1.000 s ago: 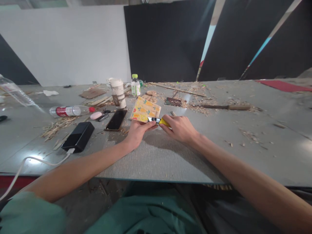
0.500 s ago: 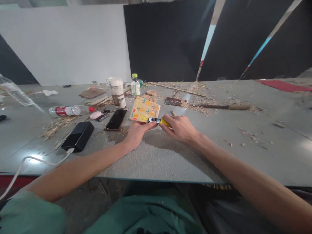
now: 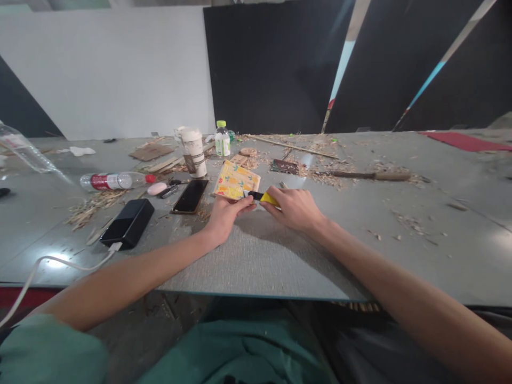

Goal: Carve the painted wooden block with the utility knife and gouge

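A square board (image 3: 236,178) with a yellow and orange fruit pattern is gripped along its near edge by my left hand (image 3: 224,217), raised a little over the table. My right hand (image 3: 296,207) is closed around the yellow handle of a utility knife (image 3: 269,199). The knife's blade points left and lies at the board's near right corner. My left thumb rests close by the blade's dark holder. Whether the blade cuts into the board cannot be made out.
Left of the board lie a phone (image 3: 191,196), a black power bank (image 3: 128,224) with a white cable, and a plastic bottle (image 3: 116,181). Behind stand paper cups (image 3: 193,152) and a small green-capped bottle (image 3: 222,140). A wooden-handled tool (image 3: 372,175) lies among wood shavings (image 3: 332,181).
The board has tilted and shifted slightly left in my left hand. The knife has turned, its blade now showing flatter and narrower against the board's corner.
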Action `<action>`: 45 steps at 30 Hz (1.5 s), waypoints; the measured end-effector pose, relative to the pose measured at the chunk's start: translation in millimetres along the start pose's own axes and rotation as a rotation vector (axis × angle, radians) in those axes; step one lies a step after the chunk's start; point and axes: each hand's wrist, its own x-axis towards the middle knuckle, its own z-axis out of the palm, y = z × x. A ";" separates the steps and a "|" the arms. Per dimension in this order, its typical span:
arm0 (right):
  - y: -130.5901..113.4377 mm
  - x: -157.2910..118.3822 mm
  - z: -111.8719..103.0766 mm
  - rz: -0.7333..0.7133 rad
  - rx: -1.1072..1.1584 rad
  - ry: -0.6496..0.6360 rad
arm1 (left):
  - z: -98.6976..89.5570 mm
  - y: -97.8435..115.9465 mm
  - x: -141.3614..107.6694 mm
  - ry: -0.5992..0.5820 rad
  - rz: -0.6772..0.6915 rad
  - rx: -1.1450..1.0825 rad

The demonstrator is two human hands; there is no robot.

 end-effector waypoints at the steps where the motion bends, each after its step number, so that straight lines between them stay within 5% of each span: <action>1: 3.1 1.1 0.3 0.011 -0.003 -0.005 | -1.6 -0.8 1.8 0.024 -0.001 0.004; 11: 36.1 11.6 15.1 0.035 -0.004 -0.033 | -14.2 -4.5 14.2 0.177 -0.041 -0.006; 18: 51.0 17.3 19.0 0.201 -0.038 0.079 | -8.9 -1.1 9.2 0.084 -0.082 -0.077; 28: 84.4 24.0 21.7 0.436 0.075 -0.111 | 2.5 7.0 -14.5 -0.086 -0.166 -0.021; 37: 84.7 23.8 21.5 0.340 0.193 0.111 | 0.7 3.4 -7.4 -0.068 -0.173 -0.071; 45: 62.7 14.9 10.1 0.039 0.241 0.292 | -0.3 4.6 -1.7 -0.008 -0.164 -0.144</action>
